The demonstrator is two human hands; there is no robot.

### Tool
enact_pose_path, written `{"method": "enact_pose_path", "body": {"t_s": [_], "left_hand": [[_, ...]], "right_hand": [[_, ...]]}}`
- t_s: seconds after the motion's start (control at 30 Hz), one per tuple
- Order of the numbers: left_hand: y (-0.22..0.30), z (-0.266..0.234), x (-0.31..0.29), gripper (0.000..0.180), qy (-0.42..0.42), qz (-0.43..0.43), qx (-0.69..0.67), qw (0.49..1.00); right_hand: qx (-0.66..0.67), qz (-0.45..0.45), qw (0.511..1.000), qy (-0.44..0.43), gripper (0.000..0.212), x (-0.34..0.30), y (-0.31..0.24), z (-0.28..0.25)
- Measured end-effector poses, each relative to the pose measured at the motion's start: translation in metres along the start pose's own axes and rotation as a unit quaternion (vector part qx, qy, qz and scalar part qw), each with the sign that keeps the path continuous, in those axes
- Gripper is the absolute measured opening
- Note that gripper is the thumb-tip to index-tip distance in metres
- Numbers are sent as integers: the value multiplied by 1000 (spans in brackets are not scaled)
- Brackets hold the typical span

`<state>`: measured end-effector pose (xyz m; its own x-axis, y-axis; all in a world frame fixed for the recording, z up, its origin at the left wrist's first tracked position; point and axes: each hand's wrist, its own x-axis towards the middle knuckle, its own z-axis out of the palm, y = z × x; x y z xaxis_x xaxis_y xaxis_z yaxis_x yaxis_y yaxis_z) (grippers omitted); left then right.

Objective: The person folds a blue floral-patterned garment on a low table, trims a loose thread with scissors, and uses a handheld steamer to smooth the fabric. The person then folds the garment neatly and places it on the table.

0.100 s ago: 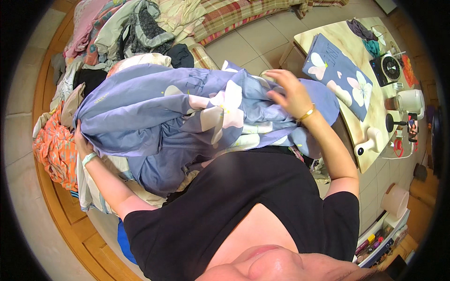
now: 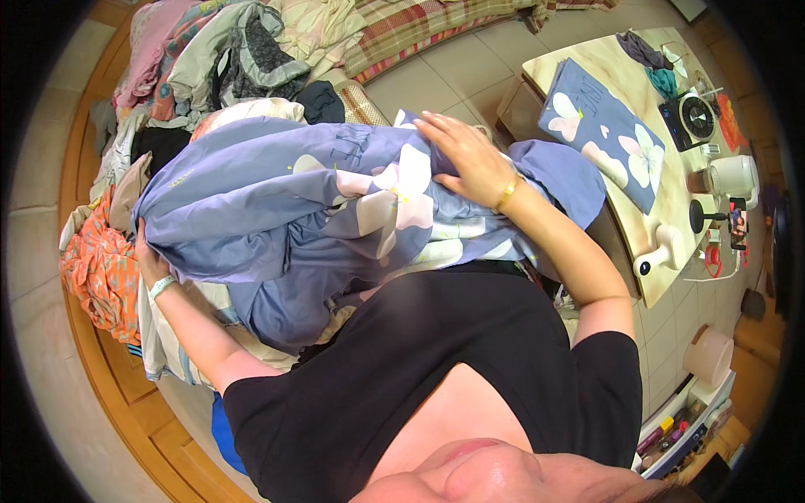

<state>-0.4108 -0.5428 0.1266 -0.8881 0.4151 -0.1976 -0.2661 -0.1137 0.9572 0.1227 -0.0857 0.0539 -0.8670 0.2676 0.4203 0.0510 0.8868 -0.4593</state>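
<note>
A large blue-purple bed cover with white and pink flowers lies bunched in front of me, in loose folds. At its left end, my left hand grips the edge, the fingers partly hidden by the cloth. My right hand is over the right part of the cover, palm down, fingers stretched out and the thumb apart. It seems to rest on the fabric or just above it; I cannot tell which. A folded cloth of the same flower pattern lies flat on the table to the right.
Heaped clothes fill the far left, with an orange patterned garment nearer me. A plaid couch cover lies behind. On the marbled table are a white handheld device, a round-dialled black device and a teal cloth.
My right hand has moved left across the cover, and its fingers are lower and flatter over the fabric. My left hand keeps its hold at the left edge.
</note>
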Motion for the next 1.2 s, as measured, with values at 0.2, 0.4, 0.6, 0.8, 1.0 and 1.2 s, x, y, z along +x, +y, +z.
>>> {"method": "enact_pose_path", "body": {"t_s": [0.2,0.4,0.6,0.8,1.0,1.2], "left_hand": [[9,10,28,46,56,31,28,998],[3,-16,27,50,83,-1,-10,997],[-11,-18,32,45,34,-57,-60,996],[11,27,16,53,20,-31,-23,999],[62,28,64,57,87,-22,96,991],[280,56,171,58,84,229,59,968]], "right_hand": [[306,137,942,28,27,-2,31,-16],[472,48,747,-466,25,-61,-42,-169],[-68,180,981,-33,58,-91,27,-144],[-82,325,903,-268,54,-84,85,-65],[153,268,951,-33,33,-29,175,-137],[100,232,952,173,18,141,134,-379]]}}
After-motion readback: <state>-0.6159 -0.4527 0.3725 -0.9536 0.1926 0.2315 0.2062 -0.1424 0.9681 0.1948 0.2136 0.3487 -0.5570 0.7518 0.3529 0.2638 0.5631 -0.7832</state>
